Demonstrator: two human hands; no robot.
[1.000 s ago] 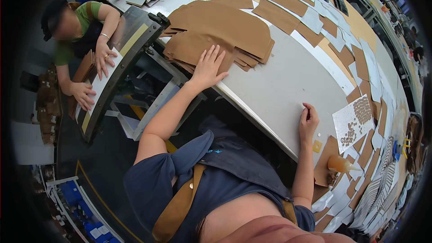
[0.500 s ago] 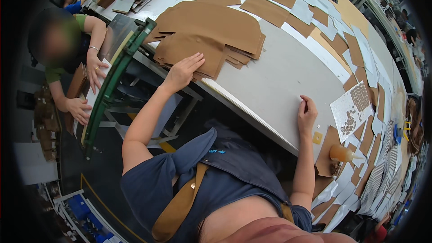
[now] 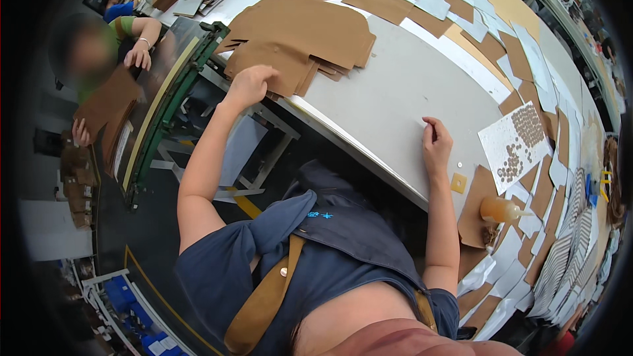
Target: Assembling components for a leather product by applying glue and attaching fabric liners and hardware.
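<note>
A stack of flat brown leather-like pieces [image 3: 300, 29], cut with notches, lies on the grey table [image 3: 389, 72] ahead of me to the left. At its near edge is my left hand [image 3: 250, 86], fingers bent together over the brown pieces; what they pinch, if anything, is hidden. My right hand [image 3: 438, 148] is above the table's right part, fingers curled in and thumb against them. Anything inside that grip is too small to make out. Close to its right are a small yellow square [image 3: 459, 183] and a little white disc [image 3: 459, 165].
A white sheet [image 3: 504, 138] bearing many small brown discs lies at the right. Beside it stands a squeeze bottle [image 3: 499, 209] of amber liquid. Brown and white pieces [image 3: 432, 3] line the table's far side. A co-worker [image 3: 99, 59] handles brown pieces by a green-framed bench [image 3: 168, 105] at left.
My left hand has drawn back from lying flat on the stack and bent its fingers. The right hand stays curled. The co-worker has lifted brown pieces from the bench side.
</note>
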